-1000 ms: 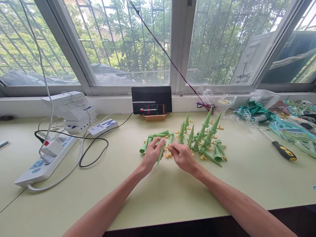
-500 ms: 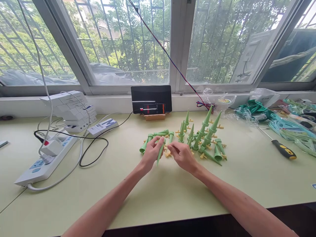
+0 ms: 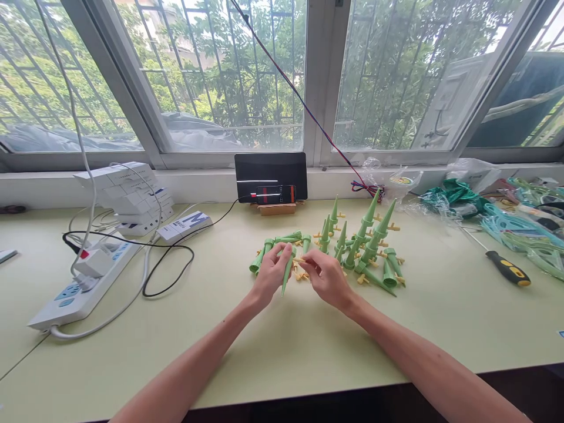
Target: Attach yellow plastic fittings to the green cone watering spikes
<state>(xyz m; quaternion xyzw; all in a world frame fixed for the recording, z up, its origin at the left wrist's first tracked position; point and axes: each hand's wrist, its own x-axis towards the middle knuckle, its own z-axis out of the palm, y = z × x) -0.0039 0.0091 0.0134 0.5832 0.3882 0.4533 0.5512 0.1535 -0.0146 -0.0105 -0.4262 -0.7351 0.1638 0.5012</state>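
Observation:
Between the thumb and fingers of my left hand is a green plastic watering spike, its tip pointing down toward me. My right hand pinches a small yellow valve against the side of that spike; whether it is seated there I cannot tell. Several loose yellow valves lie on the table just behind and between the hands. Loose green spikes lie beyond my left hand. To the right is a cluster of spikes fitted with yellow valves, some standing tip up, others lying down.
A phone leans against a dark tablet at the back. On the left are a power strip, cables, a small box and stacked white boxes. A screwdriver and plastic bags lie on the right.
My right fingertips have shifted slightly, and more of the yellow valve shows between them and the spike. The spike stays in my left hand, nearly unmoved.

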